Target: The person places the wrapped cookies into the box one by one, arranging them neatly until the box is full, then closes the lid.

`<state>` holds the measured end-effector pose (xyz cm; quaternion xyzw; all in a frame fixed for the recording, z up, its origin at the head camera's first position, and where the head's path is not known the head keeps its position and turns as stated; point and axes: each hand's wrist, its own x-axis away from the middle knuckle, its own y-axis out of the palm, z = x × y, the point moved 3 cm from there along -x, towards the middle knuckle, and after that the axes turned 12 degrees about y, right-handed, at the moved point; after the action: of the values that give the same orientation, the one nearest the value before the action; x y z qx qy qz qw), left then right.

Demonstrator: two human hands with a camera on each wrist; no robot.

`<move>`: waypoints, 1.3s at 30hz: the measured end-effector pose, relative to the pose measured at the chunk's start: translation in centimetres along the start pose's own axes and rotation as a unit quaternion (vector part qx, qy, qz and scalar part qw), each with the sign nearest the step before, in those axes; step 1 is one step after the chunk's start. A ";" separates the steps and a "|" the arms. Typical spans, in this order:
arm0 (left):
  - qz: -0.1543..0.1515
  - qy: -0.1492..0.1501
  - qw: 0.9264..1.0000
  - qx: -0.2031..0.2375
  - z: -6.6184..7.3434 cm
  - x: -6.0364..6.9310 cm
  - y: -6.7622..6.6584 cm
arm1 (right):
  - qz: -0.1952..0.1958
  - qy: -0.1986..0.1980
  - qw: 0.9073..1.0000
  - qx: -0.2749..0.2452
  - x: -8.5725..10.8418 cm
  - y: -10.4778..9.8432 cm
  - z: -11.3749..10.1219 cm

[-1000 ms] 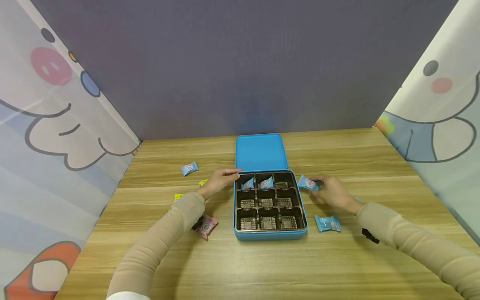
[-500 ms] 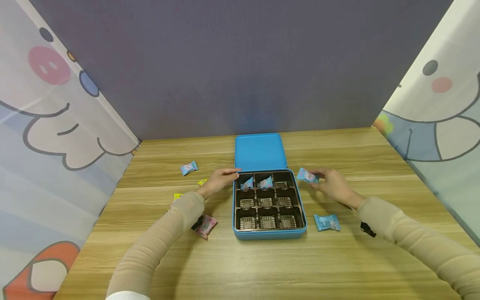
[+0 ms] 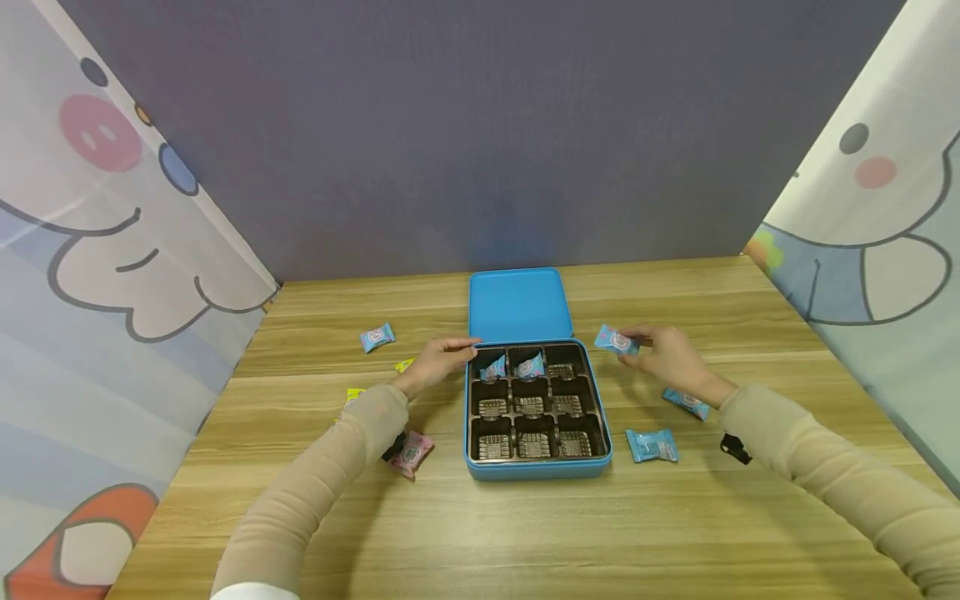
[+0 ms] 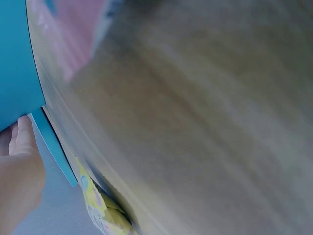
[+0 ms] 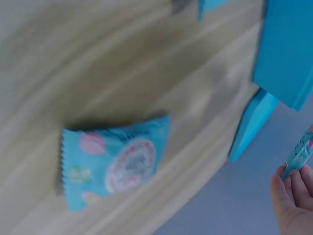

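Observation:
In the head view my right hand (image 3: 670, 358) pinches a blue wrapped candy (image 3: 617, 340) between thumb and fingers, raised just right of the blue box (image 3: 536, 472). The right wrist view shows this candy (image 5: 299, 155) at the fingertips. My left hand (image 3: 435, 365) rests its nearly straight fingers against the box's back left corner. The box has its lid (image 3: 520, 304) laid back and a dark tray (image 3: 532, 417) of compartments inside. Blue candies sit in the back left compartment (image 3: 492, 368) and the back middle one (image 3: 529, 367); the back right one holds none.
On the table (image 3: 480, 533) right of the box lie two blue candies, one nearer (image 3: 652, 446) and one by my right wrist (image 3: 686, 403). To the left are a blue candy (image 3: 377, 337), a pink candy (image 3: 412, 452) and partly hidden yellow candies (image 3: 355, 394). A grey panel (image 3: 480, 150) stands behind.
My right hand has moved slightly up and away with the candy, uncovering a blue candy beneath its wrist. My left hand stays at the box corner.

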<state>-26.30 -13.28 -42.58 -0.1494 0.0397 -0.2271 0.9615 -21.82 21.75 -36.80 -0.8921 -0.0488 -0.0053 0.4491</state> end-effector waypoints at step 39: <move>0.005 -0.003 1.000 0.008 0.0 0.1 0.0 | -0.062 -0.068 0.995 0.023 -0.9 0.9 -4.2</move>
<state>-26.18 -13.30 -42.64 -0.1427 0.0354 -0.2224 0.9638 -22.45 17.72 -35.07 -0.8750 -0.1350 0.0284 0.4640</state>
